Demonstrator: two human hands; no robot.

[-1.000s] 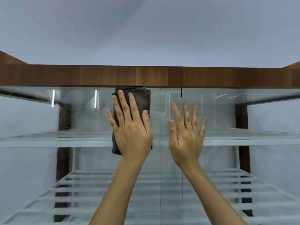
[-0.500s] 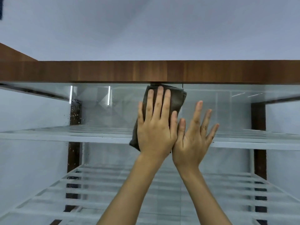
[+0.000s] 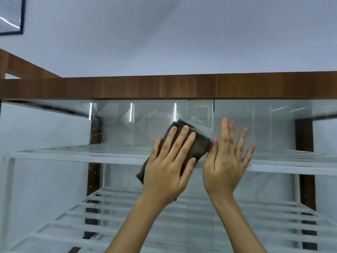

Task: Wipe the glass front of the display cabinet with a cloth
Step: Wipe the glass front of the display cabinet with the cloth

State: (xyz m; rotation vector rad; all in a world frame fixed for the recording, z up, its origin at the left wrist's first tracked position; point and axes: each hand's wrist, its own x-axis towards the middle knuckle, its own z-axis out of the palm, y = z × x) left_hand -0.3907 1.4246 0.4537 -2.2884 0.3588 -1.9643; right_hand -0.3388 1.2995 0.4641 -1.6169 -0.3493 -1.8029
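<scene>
The display cabinet's glass front fills the lower part of the head view under a brown wooden top band. My left hand presses a folded dark grey-brown cloth flat against the glass, fingers spread over it and pointing up and right. The cloth is tilted, its upper corner at the right. My right hand lies flat and open on the glass just right of the cloth, its thumb touching the cloth's edge.
Behind the glass are white slatted shelves and dark wooden posts. A vertical seam between glass panes runs down the middle. A framed picture hangs on the wall at the upper left.
My left hand has slid the cloth to the right and then down from the top edge of the glass, tilting it. The right hand stays flat beside it. The camera view shifted right.
</scene>
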